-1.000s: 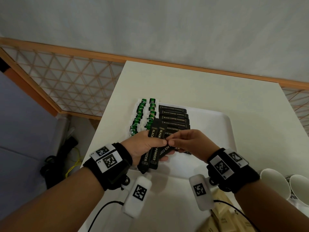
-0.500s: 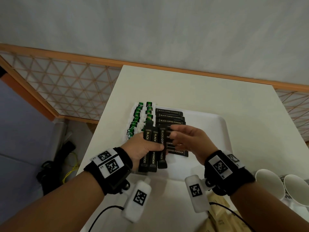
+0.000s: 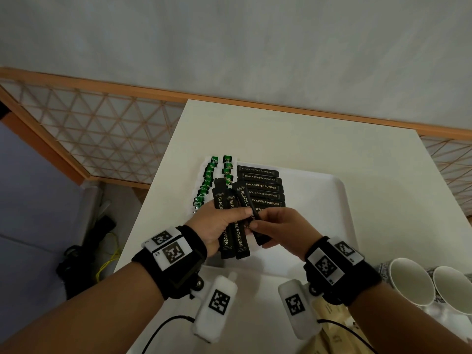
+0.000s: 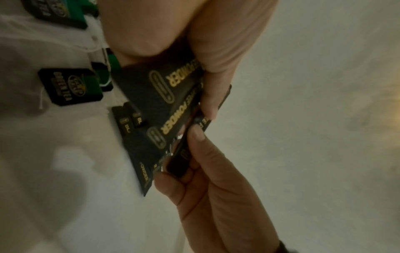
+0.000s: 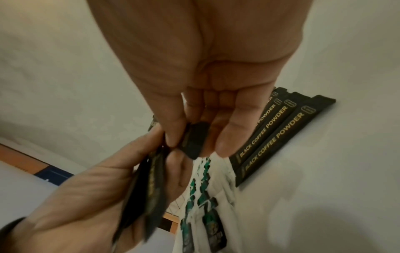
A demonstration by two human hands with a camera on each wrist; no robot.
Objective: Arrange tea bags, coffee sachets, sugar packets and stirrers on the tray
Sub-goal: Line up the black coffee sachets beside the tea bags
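Note:
My left hand grips a small bundle of black coffee sachets upright over the near part of the white tray. With thumb and fingers, my right hand pinches one black sachet at the right edge of that bundle; the pinch shows in the right wrist view. A row of black coffee sachets lies flat on the tray beyond my hands. Left of that row, two columns of green tea bags lie in white wrappers. In the left wrist view the held sachets hang above the tea bags.
The tray sits on a white table with a wooden lattice rail to the left. Two white cups stand at the near right. Beige packets lie near the front edge under my right wrist.
My right hand left the row on the tray and came back to the bundle, where it now pinches one sachet and angles it out. The left hand rose a little.

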